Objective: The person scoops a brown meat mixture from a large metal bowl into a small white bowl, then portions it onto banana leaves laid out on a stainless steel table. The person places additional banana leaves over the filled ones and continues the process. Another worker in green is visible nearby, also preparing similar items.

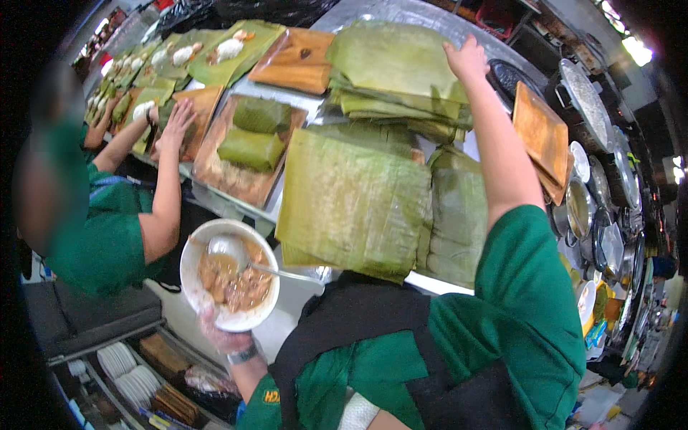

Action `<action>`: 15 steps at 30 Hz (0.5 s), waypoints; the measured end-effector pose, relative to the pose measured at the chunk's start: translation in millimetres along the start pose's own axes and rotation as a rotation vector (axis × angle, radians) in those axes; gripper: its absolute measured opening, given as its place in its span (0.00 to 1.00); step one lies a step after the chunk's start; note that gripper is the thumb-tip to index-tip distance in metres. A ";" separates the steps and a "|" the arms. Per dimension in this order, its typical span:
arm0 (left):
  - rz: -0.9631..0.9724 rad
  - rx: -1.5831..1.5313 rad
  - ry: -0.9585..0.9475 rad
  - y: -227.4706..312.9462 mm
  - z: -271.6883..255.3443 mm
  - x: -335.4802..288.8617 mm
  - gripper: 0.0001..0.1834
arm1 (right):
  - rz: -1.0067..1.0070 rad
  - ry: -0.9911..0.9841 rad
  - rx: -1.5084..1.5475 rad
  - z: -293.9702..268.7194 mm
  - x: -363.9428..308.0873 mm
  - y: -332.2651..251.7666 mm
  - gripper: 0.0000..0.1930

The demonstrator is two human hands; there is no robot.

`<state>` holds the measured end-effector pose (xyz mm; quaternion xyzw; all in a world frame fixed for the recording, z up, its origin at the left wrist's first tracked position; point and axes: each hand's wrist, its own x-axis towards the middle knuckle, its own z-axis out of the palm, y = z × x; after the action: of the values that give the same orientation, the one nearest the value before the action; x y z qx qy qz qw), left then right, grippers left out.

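In my left hand is a white bowl, held by its near side. Pieces of brown meat in sauce fill part of it, and a metal spoon rests inside with its handle over the right rim. My right arm stretches forward. The right hand, fingers spread, lies at the far right corner of a stack of green banana leaves, touching its edge. Nearer to me lie another leaf stack and more folded leaves.
Left of the leaves, a wooden board carries two leaf-wrapped parcels. Behind, leaves with rice mounds stretch leftward beside an unoccupied wooden plate. A co-worker's hand is close on the left. Wooden plates and pots stand right.
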<state>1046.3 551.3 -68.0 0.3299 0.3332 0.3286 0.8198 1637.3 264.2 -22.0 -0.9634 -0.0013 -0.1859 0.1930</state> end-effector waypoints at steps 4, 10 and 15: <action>-0.038 -0.007 -0.032 -26.4 8.2 13.3 0.35 | -0.454 -0.349 0.416 -44.6 -93.5 -21.8 0.25; -0.168 -0.155 -0.244 -66.1 47.9 24.8 0.23 | -0.271 -1.114 0.622 -128.1 -252.7 -20.0 0.16; -0.173 -0.067 -0.387 -102.4 100.1 24.1 0.27 | -0.333 -0.943 0.482 -141.7 -347.3 -23.3 0.18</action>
<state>1168.9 479.4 -97.7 0.3297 0.1856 0.1986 0.9041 1261.6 257.1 -16.6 -0.8575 -0.2823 0.2433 0.3547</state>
